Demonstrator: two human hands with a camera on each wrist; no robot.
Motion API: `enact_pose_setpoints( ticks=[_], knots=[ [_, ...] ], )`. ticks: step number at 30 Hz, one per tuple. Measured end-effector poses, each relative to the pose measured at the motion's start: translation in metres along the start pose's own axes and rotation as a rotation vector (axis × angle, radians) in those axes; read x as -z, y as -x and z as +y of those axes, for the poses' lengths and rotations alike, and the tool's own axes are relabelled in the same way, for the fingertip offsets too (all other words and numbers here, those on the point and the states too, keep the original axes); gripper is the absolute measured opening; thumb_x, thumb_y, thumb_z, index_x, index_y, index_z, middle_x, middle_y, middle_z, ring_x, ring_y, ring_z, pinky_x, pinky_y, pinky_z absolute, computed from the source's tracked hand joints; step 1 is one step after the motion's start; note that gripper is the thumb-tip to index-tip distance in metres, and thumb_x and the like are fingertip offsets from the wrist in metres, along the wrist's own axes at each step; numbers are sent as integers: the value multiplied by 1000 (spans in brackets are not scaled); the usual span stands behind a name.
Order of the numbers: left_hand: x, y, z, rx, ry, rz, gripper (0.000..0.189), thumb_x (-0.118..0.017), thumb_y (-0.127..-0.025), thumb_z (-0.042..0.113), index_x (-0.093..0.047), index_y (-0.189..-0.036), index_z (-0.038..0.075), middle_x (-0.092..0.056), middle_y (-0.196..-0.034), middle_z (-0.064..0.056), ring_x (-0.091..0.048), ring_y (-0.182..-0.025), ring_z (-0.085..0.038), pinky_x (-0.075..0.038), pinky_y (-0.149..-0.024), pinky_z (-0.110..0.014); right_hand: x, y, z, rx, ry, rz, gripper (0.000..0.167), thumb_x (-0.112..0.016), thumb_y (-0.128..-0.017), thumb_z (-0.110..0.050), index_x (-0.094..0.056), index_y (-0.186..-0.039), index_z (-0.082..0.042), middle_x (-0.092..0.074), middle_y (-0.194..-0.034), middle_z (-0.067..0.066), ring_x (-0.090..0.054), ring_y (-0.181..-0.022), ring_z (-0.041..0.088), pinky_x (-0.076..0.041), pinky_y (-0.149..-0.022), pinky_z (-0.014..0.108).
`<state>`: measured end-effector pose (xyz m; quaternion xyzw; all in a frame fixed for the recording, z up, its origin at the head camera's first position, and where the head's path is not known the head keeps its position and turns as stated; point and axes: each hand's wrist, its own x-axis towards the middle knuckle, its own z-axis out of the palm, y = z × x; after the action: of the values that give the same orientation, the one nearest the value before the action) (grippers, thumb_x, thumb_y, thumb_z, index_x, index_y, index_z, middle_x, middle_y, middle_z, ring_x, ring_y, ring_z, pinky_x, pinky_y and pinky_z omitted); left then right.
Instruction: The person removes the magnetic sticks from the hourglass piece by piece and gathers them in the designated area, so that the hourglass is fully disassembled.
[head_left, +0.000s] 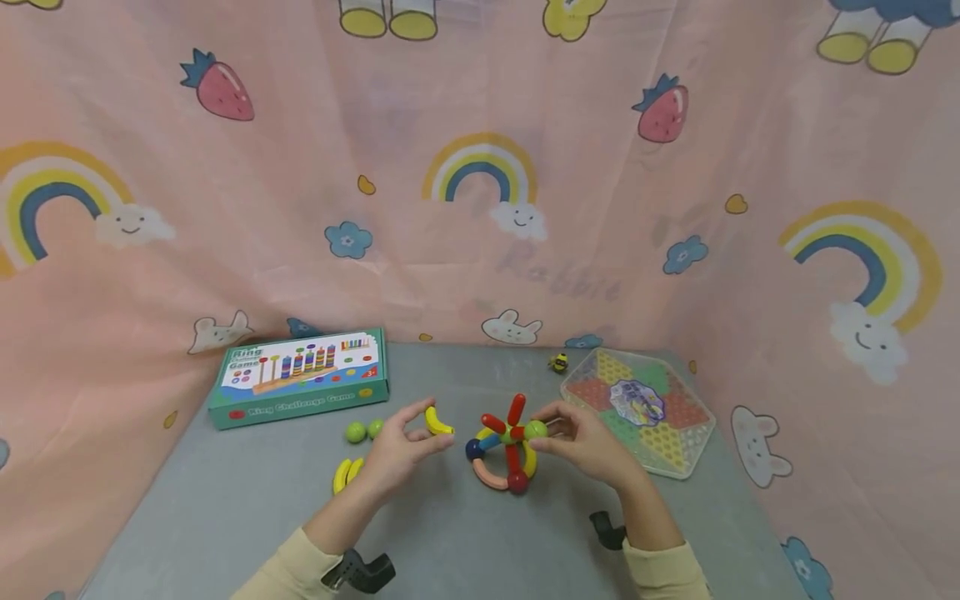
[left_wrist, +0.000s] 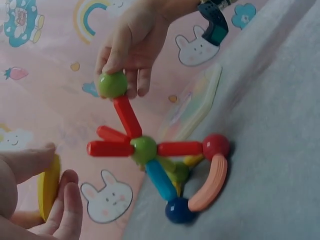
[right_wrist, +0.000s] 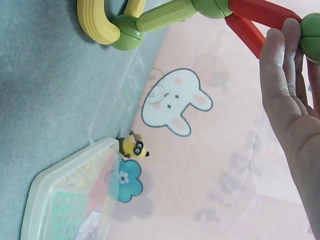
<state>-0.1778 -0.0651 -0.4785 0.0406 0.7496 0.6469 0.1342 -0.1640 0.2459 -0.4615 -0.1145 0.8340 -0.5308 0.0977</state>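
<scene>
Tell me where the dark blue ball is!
In the head view, the dark blue ball is left of the red ball, joining the blue rod and peach curved rod.

Beyond and left of the left fingers [head_left: 415, 411], a green Ring Challenge Game box [head_left: 300, 375] is laid on the grey worktop [head_left: 465, 542]. Right of the right fingers [head_left: 557, 410], a hexagonal Chinese checkers set [head_left: 637, 404] is placed; beyond them, a bee-like figurine [head_left: 558, 363] is seen before a printed pink cloth [head_left: 420, 275].

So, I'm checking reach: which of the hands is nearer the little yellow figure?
Right. The right hand is just in front of the yellow figure; the left hand is farther off, leftward.
</scene>
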Motion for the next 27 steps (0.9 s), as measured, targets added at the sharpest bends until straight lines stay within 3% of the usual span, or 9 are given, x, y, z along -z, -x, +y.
enact_pose_setpoints(
  ticks=[4, 8, 13, 15, 17, 23, 27],
  knots=[
    [5, 0, -4, -32, -72, 36, 70, -84, -83, 20, -53, -145, 12, -66, -116, -11, -68, -81, -18, -43, -56, -24, 2, 2, -2, 8, 13, 12, 39, -76, -91, -28, -64, -120, -4, -65, -119, 13, -66, -103, 27, -57, -86, 34],
    [7, -4, -13, -7, -35, -15, 64, -80, -86, 18, -54, -145, 10, -58, -135, -17, -69, -87, -17, -50, -66, -20, 4, 3, -4, 11, 16, 22, 39, -77, -90, -28, -65, -119, -5, -65, -120, 13, -65, -104, 29, -58, -84, 31],
    [7, -5, -20, 63, 266, -122, 55, -65, -95, 10, -49, -147, 1, -46, -150, -20, -66, -101, -14, -54, -94, -28, 4, 2, -3, 13, 9, 10, 37, -77, -90, -29, -65, -118, -8, -66, -119, 12, -67, -103, 27, -58, -84, 30],
    [6, -5, -19, 79, 375, -136, 55, -64, -96, 9, -46, -147, -2, -43, -149, -21, -63, -105, -15, -52, -99, -32, 3, 1, -2, 13, 5, 6, 37, -77, -90, -30, -65, -118, -9, -66, -118, 11, -67, -103, 27, -58, -84, 30],
    [4, -5, -16, 93, 423, -123, 58, -68, -95, 11, -46, -147, -1, -40, -150, -20, -59, -112, -17, -51, -101, -33, 2, 0, 0, 15, 5, 1, 38, -77, -90, -31, -65, -118, -9, -66, -119, 11, -67, -104, 27, -58, -85, 31],
    [1, -4, -10, 91, 357, -65, 65, -75, -90, 10, -47, -148, 2, -31, -158, -17, -41, -139, -33, -46, -110, -38, 1, -1, 2, 9, 6, 5, 39, -77, -89, -32, -65, -118, -9, -66, -118, 10, -66, -104, 26, -58, -88, 36],
    [3, -3, -12, 8, 184, -46, 64, -76, -89, 10, -49, -147, 7, -42, -155, -14, -49, -134, -34, -49, -107, -40, -1, -2, 2, 5, 3, 6, 40, -78, -89, -33, -65, -118, -10, -66, -117, 10, -66, -104, 26, -58, -88, 36]
  ],
)
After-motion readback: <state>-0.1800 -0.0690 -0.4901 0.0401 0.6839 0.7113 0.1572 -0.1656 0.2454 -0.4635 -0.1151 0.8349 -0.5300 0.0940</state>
